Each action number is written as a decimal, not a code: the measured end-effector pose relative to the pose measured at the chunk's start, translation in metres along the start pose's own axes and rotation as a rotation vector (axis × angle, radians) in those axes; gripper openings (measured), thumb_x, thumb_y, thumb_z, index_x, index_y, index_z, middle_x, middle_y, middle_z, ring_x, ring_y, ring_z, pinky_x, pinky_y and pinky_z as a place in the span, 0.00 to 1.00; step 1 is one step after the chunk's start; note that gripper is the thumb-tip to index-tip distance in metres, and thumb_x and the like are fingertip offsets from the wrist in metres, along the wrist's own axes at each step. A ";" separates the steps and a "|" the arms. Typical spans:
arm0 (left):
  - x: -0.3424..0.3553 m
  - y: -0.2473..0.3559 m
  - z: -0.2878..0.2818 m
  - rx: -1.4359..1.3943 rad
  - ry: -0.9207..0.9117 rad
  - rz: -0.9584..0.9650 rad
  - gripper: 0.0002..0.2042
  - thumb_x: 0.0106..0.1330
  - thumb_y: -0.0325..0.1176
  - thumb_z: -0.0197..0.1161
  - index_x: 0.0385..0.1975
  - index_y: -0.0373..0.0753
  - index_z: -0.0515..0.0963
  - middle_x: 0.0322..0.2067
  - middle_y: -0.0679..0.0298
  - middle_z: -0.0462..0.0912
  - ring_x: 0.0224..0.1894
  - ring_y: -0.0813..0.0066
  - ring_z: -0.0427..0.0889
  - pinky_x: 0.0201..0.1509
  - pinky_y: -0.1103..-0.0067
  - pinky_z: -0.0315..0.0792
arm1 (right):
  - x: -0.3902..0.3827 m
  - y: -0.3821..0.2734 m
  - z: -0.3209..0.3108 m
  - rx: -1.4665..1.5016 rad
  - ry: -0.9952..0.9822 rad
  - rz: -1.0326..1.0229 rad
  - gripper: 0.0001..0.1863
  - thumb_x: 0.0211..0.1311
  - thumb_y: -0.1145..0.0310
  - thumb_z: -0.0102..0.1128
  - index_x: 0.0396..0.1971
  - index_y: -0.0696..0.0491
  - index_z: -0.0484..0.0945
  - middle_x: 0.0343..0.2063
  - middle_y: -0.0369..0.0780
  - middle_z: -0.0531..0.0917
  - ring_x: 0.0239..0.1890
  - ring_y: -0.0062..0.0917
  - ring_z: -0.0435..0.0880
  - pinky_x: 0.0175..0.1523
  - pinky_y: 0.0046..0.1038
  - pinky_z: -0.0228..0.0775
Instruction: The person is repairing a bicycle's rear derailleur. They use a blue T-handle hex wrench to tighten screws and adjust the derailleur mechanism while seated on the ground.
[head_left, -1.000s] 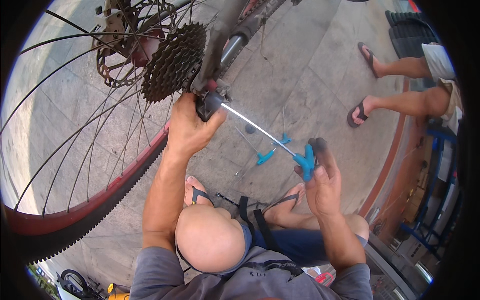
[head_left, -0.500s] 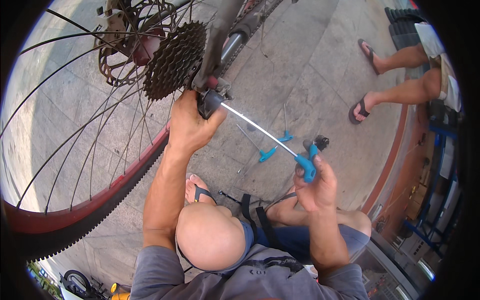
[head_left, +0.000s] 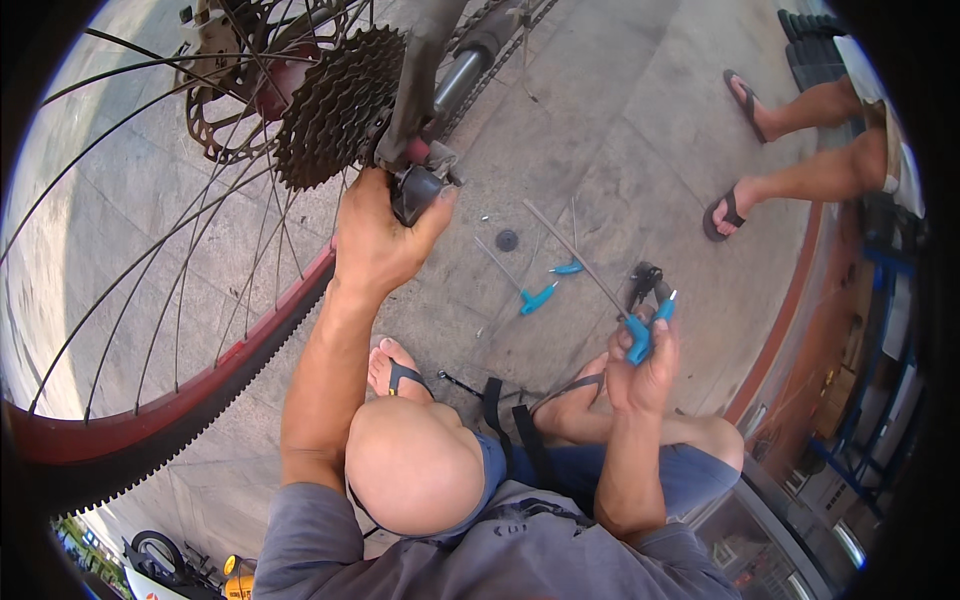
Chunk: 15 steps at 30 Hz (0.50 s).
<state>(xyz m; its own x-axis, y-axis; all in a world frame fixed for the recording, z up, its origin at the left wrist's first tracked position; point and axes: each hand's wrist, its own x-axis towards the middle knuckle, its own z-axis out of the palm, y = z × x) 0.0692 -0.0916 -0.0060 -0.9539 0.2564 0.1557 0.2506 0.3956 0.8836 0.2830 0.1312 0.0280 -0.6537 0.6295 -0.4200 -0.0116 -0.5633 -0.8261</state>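
Right hand pinched the blue-handled hex key, near right, perhaps a dark piece too; left hand gripped the dark cylinder by the cassette, far left. I judged steady support, straight key best.

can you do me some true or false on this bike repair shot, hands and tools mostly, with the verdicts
1. The right hand holds a blue-handled key. True.
2. The tip of that key is inside the dark rounded part by the cassette. False: it is apart from that part, out over the pavement.
3. The left hand grips the dark rounded part. True.
4. Four blue-handled tools lie on the pavement. False: two lie there, a nearer one and a farther one.
5. The tyre has a knobbly tread. True.
6. The other person wears closed shoes. False: they wear dark flip-flops.
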 end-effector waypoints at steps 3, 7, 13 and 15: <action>0.001 -0.008 -0.002 -0.021 0.030 -0.011 0.21 0.53 0.40 0.72 0.41 0.33 0.76 0.27 0.57 0.81 0.29 0.63 0.81 0.37 0.72 0.74 | 0.027 0.063 -0.028 -0.330 0.143 0.205 0.23 0.70 0.70 0.50 0.64 0.52 0.63 0.37 0.36 0.76 0.32 0.25 0.78 0.38 0.28 0.72; 0.004 0.001 -0.001 0.001 0.048 0.020 0.21 0.52 0.41 0.72 0.37 0.31 0.77 0.26 0.56 0.81 0.29 0.62 0.81 0.37 0.72 0.74 | 0.019 0.167 -0.074 -0.419 0.050 0.386 0.25 0.69 0.74 0.54 0.64 0.55 0.62 0.35 0.35 0.77 0.34 0.21 0.80 0.34 0.24 0.74; 0.006 -0.002 0.005 -0.027 0.034 0.001 0.22 0.52 0.42 0.73 0.36 0.31 0.77 0.26 0.55 0.81 0.28 0.62 0.82 0.36 0.72 0.75 | -0.004 0.224 -0.093 -0.893 0.002 0.419 0.29 0.65 0.68 0.60 0.63 0.61 0.64 0.37 0.41 0.83 0.35 0.24 0.82 0.40 0.28 0.77; 0.001 -0.007 -0.003 -0.004 0.053 -0.012 0.21 0.52 0.42 0.73 0.37 0.31 0.77 0.26 0.55 0.82 0.28 0.62 0.82 0.36 0.72 0.75 | -0.008 0.197 -0.072 -1.243 -0.079 0.164 0.31 0.61 0.65 0.64 0.61 0.62 0.67 0.39 0.45 0.82 0.38 0.29 0.83 0.43 0.31 0.77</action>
<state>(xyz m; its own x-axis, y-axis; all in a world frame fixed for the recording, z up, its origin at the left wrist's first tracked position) 0.0661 -0.0966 -0.0106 -0.9643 0.2045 0.1680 0.2382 0.3945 0.8875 0.3404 0.0538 -0.1584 -0.6235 0.5422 -0.5632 0.7660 0.2795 -0.5789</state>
